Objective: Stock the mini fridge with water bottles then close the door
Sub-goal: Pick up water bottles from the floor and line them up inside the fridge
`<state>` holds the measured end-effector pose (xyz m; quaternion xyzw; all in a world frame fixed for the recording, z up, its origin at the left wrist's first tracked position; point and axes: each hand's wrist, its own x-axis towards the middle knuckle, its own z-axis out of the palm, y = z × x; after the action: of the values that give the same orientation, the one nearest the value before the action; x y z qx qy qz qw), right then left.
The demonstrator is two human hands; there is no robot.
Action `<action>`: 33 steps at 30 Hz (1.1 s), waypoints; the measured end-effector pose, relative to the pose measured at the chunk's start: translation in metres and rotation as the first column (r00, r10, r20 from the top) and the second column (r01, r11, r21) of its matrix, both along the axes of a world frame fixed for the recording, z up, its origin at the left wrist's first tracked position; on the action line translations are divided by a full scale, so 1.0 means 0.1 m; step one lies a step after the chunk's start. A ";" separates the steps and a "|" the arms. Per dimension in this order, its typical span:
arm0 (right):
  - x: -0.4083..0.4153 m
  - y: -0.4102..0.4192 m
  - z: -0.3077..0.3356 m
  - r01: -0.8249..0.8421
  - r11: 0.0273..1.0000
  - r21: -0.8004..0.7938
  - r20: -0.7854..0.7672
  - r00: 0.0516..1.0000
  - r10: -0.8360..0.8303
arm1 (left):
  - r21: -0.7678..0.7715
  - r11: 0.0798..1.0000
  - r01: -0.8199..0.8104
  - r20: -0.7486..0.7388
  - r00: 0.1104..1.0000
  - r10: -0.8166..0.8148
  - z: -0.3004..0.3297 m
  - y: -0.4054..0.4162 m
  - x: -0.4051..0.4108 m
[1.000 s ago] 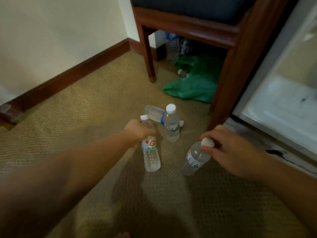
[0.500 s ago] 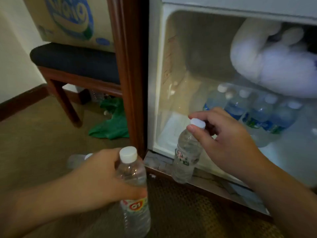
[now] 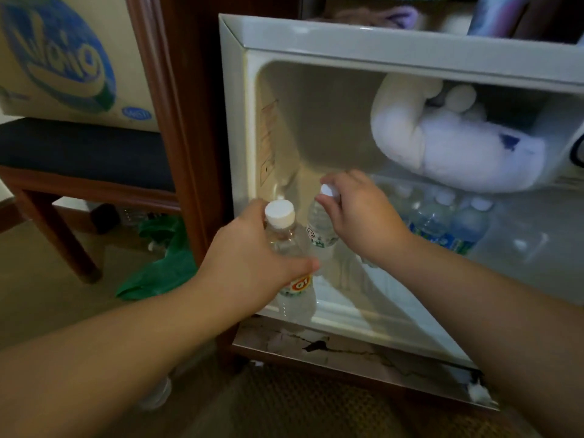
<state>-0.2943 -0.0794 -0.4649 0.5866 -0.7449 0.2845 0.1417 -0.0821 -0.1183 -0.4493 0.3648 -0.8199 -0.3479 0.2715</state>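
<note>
At frame centre, left hand (image 3: 249,263) fingers are grasping an orange-labelled water bottle (image 3: 292,267); right hand (image 3: 360,222) fingers are gripping a second bottle's cap (image 3: 328,190) inside the mini fridge (image 3: 316,128).

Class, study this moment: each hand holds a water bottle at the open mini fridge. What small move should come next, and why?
Probably the right hand should lower its bottle onto the bare fridge floor at the left and let go. That bottle, gripped by the cap, is already inside, beside the row of stocked bottles, while the left hand holds its bottle at the front edge.
</note>
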 end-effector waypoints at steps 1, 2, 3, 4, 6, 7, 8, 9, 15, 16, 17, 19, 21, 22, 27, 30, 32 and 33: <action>-0.03 -0.05 0.02 0.009 0.999 0.031 -0.044 0.999 -0.007 | 0.008 1.000 -0.015 -0.013 1.000 0.015 0.00 -0.01 -0.02; -0.05 -0.09 0.04 0.017 0.998 0.068 -0.094 0.995 -0.011 | 0.016 1.000 -0.026 -0.024 0.999 0.026 0.00 -0.03 -0.04; -0.07 -0.13 0.06 0.027 0.994 0.110 -0.142 0.990 -0.011 | 0.017 0.999 -0.029 -0.027 0.999 0.029 0.00 -0.05 -0.06; -0.08 -0.16 0.07 0.037 0.988 0.151 -0.182 0.983 -0.009 | 0.012 1.000 -0.025 -0.024 0.999 0.025 0.01 -0.07 -0.06; -0.11 -0.23 0.09 0.050 0.977 0.209 -0.220 0.976 -0.002 | -0.007 1.000 -0.007 -0.021 1.000 0.007 0.02 -0.11 -0.07; -0.12 -0.27 0.10 0.064 0.972 0.228 -0.219 0.976 -0.012 | -0.017 1.000 0.001 -0.026 1.000 -0.001 0.02 -0.12 -0.06; -0.14 -0.32 0.11 0.080 0.966 0.244 -0.212 0.977 -0.028 | -0.029 1.000 0.009 -0.030 0.999 -0.010 0.02 -0.13 -0.06; -0.16 -0.36 0.11 0.094 0.962 0.258 -0.204 0.978 -0.041 | -0.038 0.999 0.017 -0.033 0.999 -0.018 0.02 -0.13 -0.06; -0.32 -0.59 0.11 0.184 0.945 0.272 -0.246 0.962 -0.117 | -0.034 0.999 0.015 -0.073 0.997 -0.018 -0.05 -0.12 -0.06; -0.33 -0.61 0.11 0.201 0.937 0.285 -0.253 0.959 -0.128 | -0.042 0.999 0.009 -0.070 0.997 -0.012 -0.06 -0.12 -0.07; -0.35 -0.62 0.12 0.214 0.931 0.297 -0.247 0.959 -0.141 | -0.053 0.999 0.007 -0.064 0.998 -0.010 -0.07 -0.12 -0.07; -0.38 -0.63 0.13 0.228 0.924 0.306 -0.230 0.960 -0.160 | -0.073 0.997 0.009 -0.052 0.999 -0.013 -0.09 -0.11 -0.08; -0.41 -0.64 0.13 0.243 0.924 0.295 -0.255 0.952 -0.169 | -0.083 0.996 0.012 -0.049 0.999 -0.017 -0.10 -0.10 -0.10; -0.42 -0.64 0.14 0.251 0.923 0.291 -0.280 0.945 -0.169 | -0.084 0.996 0.015 -0.049 0.999 -0.019 -0.10 -0.09 -0.12; -0.42 -0.56 0.18 0.296 0.916 0.270 -0.360 0.914 -0.189 | -0.090 0.996 -0.029 -0.059 0.998 0.024 -0.13 -0.05 -0.27; -0.42 -0.52 0.20 0.308 0.902 0.303 -0.344 0.918 -0.198 | -0.093 0.992 -0.083 -0.086 0.993 0.075 -0.17 -0.02 -0.41; -0.43 -0.47 0.23 0.286 0.906 0.313 -0.306 0.933 -0.189 | -0.089 0.990 -0.111 -0.091 0.991 0.103 -0.19 0.00 -0.50; -0.43 -0.43 0.24 0.269 0.915 0.300 -0.299 0.937 -0.178 | -0.086 0.989 -0.124 -0.090 0.989 0.116 -0.20 0.00 -0.55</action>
<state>-0.3376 -0.1228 -0.4404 0.5450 -0.8193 0.0536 0.1698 -0.1376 -0.1180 -0.4692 0.3858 -0.7992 -0.3082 0.3428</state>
